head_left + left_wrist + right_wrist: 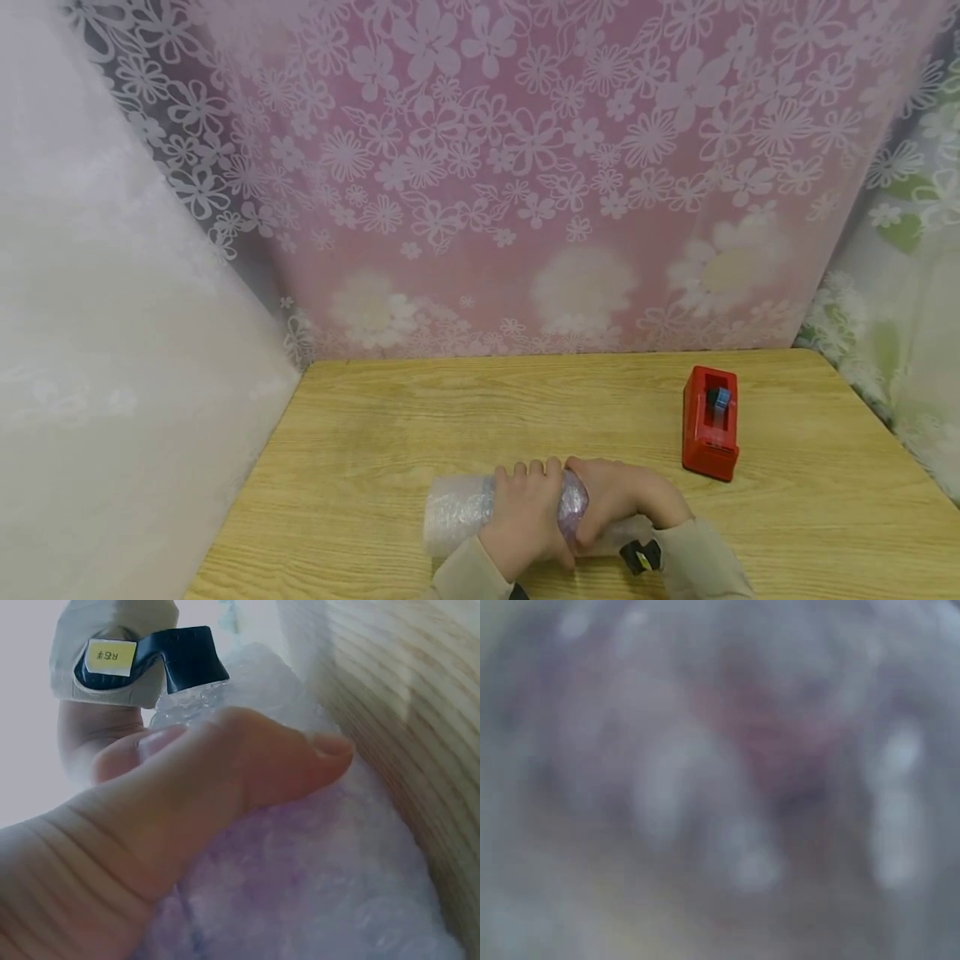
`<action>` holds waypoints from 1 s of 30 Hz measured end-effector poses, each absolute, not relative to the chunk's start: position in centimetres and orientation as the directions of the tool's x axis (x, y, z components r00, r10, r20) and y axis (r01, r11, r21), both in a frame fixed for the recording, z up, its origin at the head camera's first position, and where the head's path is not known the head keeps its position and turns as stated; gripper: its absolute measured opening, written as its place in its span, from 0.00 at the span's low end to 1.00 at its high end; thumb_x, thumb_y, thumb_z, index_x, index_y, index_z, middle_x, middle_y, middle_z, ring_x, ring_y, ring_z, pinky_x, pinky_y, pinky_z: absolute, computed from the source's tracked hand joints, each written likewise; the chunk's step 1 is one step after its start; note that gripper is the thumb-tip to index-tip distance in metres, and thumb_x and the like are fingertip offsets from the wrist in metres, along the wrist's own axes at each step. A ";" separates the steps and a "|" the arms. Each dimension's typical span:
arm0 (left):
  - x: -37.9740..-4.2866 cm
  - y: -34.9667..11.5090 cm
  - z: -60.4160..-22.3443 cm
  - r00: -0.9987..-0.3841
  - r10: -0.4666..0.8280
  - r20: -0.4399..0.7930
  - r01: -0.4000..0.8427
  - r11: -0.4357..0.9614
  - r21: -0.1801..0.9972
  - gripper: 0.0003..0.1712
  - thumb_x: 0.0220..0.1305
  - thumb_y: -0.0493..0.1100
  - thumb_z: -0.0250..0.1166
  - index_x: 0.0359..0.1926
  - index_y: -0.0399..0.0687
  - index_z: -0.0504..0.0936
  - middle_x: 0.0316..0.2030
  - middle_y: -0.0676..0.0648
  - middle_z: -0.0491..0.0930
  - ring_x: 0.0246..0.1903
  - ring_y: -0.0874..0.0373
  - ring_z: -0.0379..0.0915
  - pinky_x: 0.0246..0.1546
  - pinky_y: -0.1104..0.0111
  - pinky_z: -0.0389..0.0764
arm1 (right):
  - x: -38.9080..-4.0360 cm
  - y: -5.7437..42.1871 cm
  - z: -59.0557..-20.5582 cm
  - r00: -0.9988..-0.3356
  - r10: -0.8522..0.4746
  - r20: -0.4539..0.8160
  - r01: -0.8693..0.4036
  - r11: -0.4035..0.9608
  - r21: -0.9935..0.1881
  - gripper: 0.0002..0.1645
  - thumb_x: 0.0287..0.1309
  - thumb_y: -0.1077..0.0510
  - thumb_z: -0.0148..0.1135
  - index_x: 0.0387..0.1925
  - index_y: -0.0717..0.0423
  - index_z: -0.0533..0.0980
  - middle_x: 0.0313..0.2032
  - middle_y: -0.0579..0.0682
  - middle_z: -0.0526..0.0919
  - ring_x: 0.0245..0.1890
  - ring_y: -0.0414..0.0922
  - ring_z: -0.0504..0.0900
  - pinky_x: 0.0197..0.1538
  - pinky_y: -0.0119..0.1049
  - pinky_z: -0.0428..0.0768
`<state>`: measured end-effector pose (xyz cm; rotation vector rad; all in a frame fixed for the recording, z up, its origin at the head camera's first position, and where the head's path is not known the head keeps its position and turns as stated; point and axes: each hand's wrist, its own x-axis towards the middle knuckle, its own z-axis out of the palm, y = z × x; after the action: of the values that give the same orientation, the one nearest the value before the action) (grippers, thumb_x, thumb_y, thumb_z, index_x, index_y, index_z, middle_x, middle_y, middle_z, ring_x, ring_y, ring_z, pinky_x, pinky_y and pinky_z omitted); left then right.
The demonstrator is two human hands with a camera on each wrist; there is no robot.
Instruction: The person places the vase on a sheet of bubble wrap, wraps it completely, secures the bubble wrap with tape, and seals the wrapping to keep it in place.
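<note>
A bundle of clear bubble wrap [456,512], rolled round something purple, lies crosswise near the front of the wooden table. My left hand [525,510] grips it over the middle, fingers on the far side. In the left wrist view that hand's thumb [247,761] lies along the wrap [322,877], where purple shows through. My right hand [626,492] curves round the bundle just right of the left hand, holding it there. Loose wrap shows below the right wrist. Bubble wrap fills the right wrist view as a close blur, so the right fingertips are unclear.
A red tape dispenser [710,425] with a roll of tape stands on the table [390,417] at the back right. Floral curtains [525,167] hang behind and to the right, and a white sheet [112,333] hangs on the left.
</note>
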<state>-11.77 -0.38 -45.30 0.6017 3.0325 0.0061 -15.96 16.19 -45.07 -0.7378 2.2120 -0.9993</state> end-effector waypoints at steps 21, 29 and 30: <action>-11.3 -0.1 -44.4 -0.889 0.458 -0.009 0.458 0.888 -0.043 0.59 0.12 0.70 0.85 0.54 0.55 0.76 0.38 0.52 0.80 0.36 0.56 0.74 0.37 0.58 0.71 | -15.3 16.5 -44.9 -0.697 -0.630 -0.343 -0.173 0.611 -0.773 0.47 0.25 0.56 0.74 0.56 0.57 0.68 0.45 0.49 0.75 0.42 0.47 0.74 0.46 0.46 0.77; -11.7 0.2 -44.4 -0.896 0.438 -0.076 0.442 0.896 -0.048 0.61 0.11 0.70 0.85 0.56 0.57 0.75 0.40 0.51 0.80 0.38 0.55 0.74 0.39 0.56 0.72 | -13.3 15.6 -44.7 -0.855 -0.450 -0.258 -0.287 0.824 -0.489 0.59 0.17 0.44 0.84 0.59 0.54 0.69 0.52 0.49 0.78 0.49 0.55 0.77 0.55 0.72 0.61; -11.7 0.2 -44.5 -0.896 0.436 -0.083 0.440 0.897 -0.046 0.62 0.11 0.71 0.84 0.56 0.57 0.75 0.41 0.51 0.80 0.39 0.55 0.75 0.39 0.56 0.73 | -12.9 15.4 -44.8 -0.873 -0.432 -0.226 -0.298 0.840 -0.454 0.61 0.15 0.43 0.85 0.59 0.54 0.69 0.52 0.51 0.78 0.50 0.56 0.77 0.56 0.71 0.61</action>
<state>-11.74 0.18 -44.48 0.6918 2.9903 -0.0971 -12.91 15.40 -44.78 -0.5515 2.6980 -0.5904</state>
